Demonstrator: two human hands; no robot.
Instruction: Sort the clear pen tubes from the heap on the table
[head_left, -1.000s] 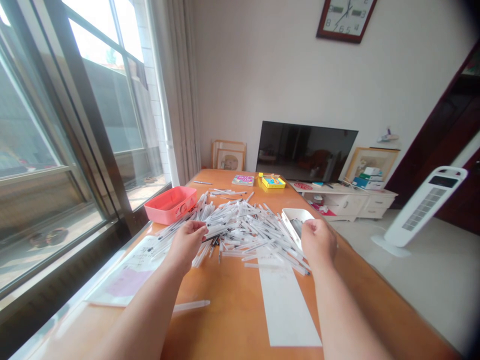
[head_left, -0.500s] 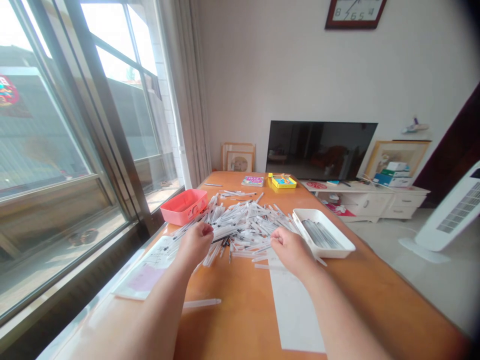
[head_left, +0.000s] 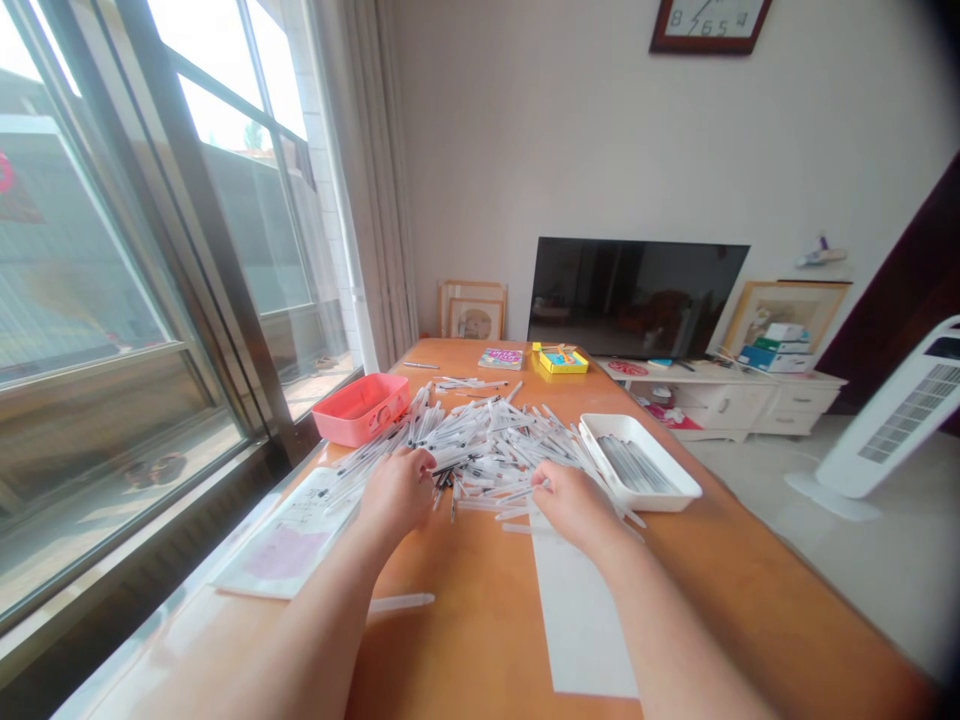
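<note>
A heap of clear and white pen barrels with dark parts (head_left: 495, 435) lies across the middle of the table. At its near left edge is my left hand (head_left: 399, 490), fingers curled toward the barrels; whatever they hold is hidden. My right hand (head_left: 570, 500) is closed in a pinch at the heap's near right side, above a white paper sheet (head_left: 581, 620). I cannot make out anything between those fingertips. Right of that hand stands a white tray (head_left: 679, 497) with a row of grey-looking sticks inside. A single clear barrel (head_left: 403, 602) lies near my left forearm.
A pink plastic box (head_left: 352, 425) stands at the table's left edge, behind a printed sheet or booklet (head_left: 281, 545). Toward the far end of the wooden table (head_left: 465, 640) lie a colourful booklet (head_left: 501, 358), a yellow box (head_left: 562, 362) and a pen (head_left: 421, 365).
My left hand has shifted slightly right and down; the dark stick seen at its fingertips is no longer distinct. My right hand has moved slightly left, still pinched. The whole view has shifted a little.
</note>
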